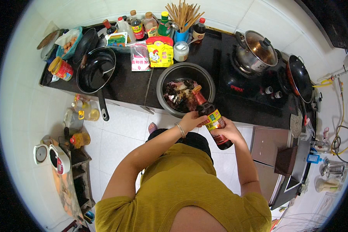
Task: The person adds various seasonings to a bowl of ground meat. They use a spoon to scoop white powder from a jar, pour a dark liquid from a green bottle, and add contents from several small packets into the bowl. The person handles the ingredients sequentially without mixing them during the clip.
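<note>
A dark sauce bottle (213, 119) with a yellow and red label leans in my two hands, its neck pointing up-left over the rim of a round grey pot. My right hand (230, 132) is wrapped round the bottle's lower half. At the bottle's shoulder, the fingers of my left hand (192, 121) are closed on its left side; a bracelet circles that wrist. The pot (163, 101) stands at the counter's front edge. Inside it lies food (178, 92) in pale and reddish pieces, partly covered by dark liquid. Whether liquid leaves the bottle's mouth, I cannot tell.
Behind the pot stand a glass jar (181, 52), a yellow packet (160, 52), a pink-and-white packet (139, 57) and several bottles. A frying pan (96, 69) lies left, its handle past the edge. A lidded steel pot (256, 52) sits on the cooktop at right.
</note>
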`<state>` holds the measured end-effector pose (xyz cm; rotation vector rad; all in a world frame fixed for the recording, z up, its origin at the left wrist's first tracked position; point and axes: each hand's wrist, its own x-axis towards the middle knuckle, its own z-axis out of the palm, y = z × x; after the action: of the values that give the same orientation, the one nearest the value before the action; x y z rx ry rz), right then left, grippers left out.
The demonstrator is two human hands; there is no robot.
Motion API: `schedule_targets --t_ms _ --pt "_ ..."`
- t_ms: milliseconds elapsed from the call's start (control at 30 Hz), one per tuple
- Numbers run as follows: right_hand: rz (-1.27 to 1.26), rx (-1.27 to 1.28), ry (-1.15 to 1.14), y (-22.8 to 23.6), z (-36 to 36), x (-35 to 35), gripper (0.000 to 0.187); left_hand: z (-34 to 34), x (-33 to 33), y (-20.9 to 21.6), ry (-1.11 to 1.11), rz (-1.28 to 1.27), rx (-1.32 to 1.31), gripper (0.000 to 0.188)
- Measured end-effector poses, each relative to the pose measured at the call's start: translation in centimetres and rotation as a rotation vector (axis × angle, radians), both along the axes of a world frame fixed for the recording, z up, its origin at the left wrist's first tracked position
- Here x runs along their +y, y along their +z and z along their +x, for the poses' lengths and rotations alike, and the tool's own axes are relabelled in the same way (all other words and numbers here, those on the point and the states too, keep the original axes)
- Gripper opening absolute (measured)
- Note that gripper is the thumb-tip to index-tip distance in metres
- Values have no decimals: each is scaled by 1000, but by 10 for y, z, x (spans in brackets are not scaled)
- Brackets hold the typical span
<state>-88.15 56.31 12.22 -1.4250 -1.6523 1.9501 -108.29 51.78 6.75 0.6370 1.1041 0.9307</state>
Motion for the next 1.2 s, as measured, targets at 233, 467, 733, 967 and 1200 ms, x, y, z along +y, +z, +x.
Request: schedule_targets --t_ms 233,467,733,967,1200 --pt "6 40 41 -7 -13 -1 50 -14 -13 0 35 -7 25 37" --pt "48 -4 75 2 -17 -2 52 -13 -17 9 93 13 -19 36" --pt "99 175 53 -9 -4 -4 62 0 -10 15 133 311 146 40" --pt "133 366 -27 -16 0 -7 72 6 -10 46 136 397 204 44" --pt "284 497 -20 -10 -14 4 70 -36 14 100 82 484 274 40"
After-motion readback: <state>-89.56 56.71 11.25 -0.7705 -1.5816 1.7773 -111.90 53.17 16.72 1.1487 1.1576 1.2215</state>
